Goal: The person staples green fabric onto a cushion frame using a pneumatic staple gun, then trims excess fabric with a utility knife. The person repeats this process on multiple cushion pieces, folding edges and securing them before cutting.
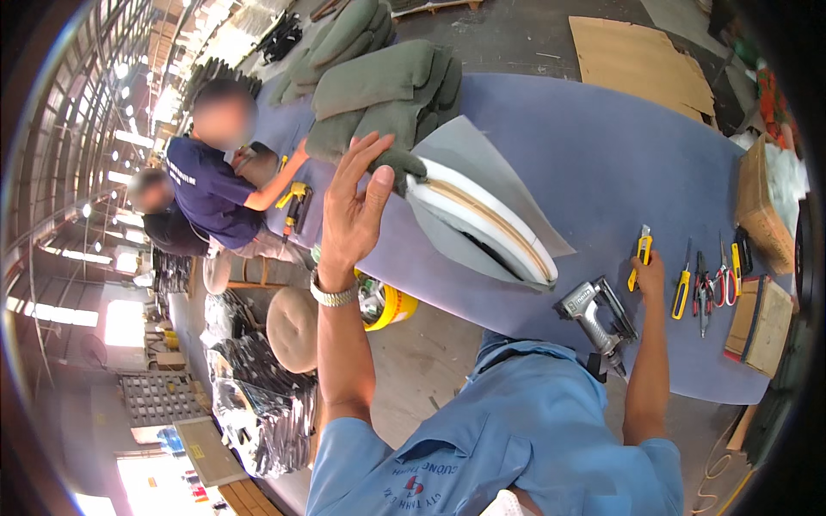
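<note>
My left hand (pixel 354 211), wearing a metal-band watch, is raised at the table's left edge with its fingers stretched out and nothing in them. Just beyond its thumb lies the dark green fabric end of a curved cushion piece (pixel 490 215), which has a white foam rim and a tan strip along it. Whether the hand touches that fabric, I cannot tell. A translucent grey sheet (pixel 469 142) lies under the piece. My right hand (pixel 651 277) is closed around a yellow utility knife (pixel 644 245) at the right. Close to it rests a silver staple gun (pixel 594 314).
Green cushions (pixel 379 82) are stacked at the far left. Right of my right hand lie a screwdriver (pixel 681 288), pliers (pixel 702 288) and scissors (pixel 727 279), near a cardboard box (pixel 766 206). A yellow bucket (pixel 391 308) stands below the table edge. A co-worker (pixel 219 185) works at the left.
</note>
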Demonstrator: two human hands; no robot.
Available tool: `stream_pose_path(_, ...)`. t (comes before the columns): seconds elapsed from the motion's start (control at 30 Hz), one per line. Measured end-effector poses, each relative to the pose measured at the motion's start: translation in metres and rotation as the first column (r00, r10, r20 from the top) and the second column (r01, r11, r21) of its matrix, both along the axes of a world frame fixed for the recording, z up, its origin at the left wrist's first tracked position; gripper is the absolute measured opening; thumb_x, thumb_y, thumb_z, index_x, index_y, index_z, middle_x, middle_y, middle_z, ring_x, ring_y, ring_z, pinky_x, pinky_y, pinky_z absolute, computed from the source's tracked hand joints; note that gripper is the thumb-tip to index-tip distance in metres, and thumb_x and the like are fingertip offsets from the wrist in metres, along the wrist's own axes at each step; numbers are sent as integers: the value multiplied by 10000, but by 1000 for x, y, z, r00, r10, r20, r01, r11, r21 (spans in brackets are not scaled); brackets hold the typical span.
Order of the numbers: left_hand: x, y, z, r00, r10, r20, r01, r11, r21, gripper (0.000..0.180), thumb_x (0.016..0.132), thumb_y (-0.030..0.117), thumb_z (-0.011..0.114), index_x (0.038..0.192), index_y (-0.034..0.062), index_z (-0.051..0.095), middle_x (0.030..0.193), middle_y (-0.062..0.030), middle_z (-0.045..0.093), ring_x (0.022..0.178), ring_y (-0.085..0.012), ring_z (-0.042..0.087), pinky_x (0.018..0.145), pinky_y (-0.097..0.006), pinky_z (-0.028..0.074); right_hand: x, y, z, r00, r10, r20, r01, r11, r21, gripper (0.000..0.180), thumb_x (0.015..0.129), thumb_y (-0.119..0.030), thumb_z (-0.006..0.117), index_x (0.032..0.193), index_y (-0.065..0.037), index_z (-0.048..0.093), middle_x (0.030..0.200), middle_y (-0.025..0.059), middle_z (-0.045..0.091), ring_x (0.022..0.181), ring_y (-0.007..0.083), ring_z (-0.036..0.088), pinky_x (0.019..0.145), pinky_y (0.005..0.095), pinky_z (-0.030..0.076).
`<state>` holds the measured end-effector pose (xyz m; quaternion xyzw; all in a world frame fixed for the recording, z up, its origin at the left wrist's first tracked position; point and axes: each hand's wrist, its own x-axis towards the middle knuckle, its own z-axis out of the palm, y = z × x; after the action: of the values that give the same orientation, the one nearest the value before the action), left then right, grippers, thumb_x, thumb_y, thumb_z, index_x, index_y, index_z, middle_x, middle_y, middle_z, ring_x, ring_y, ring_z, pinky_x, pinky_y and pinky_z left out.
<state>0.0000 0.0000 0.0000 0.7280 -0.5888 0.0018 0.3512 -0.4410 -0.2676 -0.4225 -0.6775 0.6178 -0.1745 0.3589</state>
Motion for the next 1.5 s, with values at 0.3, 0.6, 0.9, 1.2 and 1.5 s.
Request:
stream_pose_path(0.3, -28, -10, -6, 981, 188, -42, -186, 982, 40, 560, 927, 75, 695, 1454, 24, 514, 1578, -182, 454, 1378, -259, 507, 1118, -373, 455, 119, 72, 262, 681, 123, 721, -320, 937, 142, 255, 1018, -209, 647, 1226, -75, 582, 775, 12, 587, 619, 81, 582, 553, 256, 491)
stream_pose_path(0.6, -26, 11, 3, 995, 85, -57, -81, 994, 67, 682, 902, 9, 672, 1543, 50, 443, 1604, -219, 401, 1502, -366, 375, 865, -323, 657, 217, 111, 362, 337, 887, 316, -640, 462, -614, 232, 980, -202, 623, 1145, -55, 554, 920, 194, 706, 794, 437, 668, 660, 530, 512)
stream_pose_path(0.9, -31, 16, -1, 986, 118, -119, -112, 992, 53, 706, 880, -9, 683, 1542, 42, 442, 1590, -209, 420, 1510, -366, 366, 858, -326, 659, 240, 117, 365, 336, 927, 166, -704, 365, -609, 180, 995, -198, 625, 1108, -79, 552, 881, 133, 684, 771, 391, 654, 618, 492, 482)
stream_pose_path(1.2, -26, 11, -3, 993, 103, -65, -101, 995, 25, 701, 865, -12, 690, 1527, 25, 464, 1556, -218, 474, 1489, -395, 400, 830, -343, 663, 248, 109, 370, 340, 936, 91, -722, 322, -613, 194, 983, -180, 617, 1138, -79, 558, 885, 118, 691, 772, 392, 664, 609, 498, 495)
stream_pose_path(1.5, -29, -6, 0, 992, 118, -43, -115, 991, 71, 711, 864, -10, 698, 1532, 20, 456, 1549, -226, 484, 1478, -411, 414, 820, -353, 666, 237, 100, 364, 371, 920, 128, -743, 377, -554, 191, 975, -177, 630, 1132, -102, 550, 861, 109, 688, 747, 391, 656, 589, 507, 474)
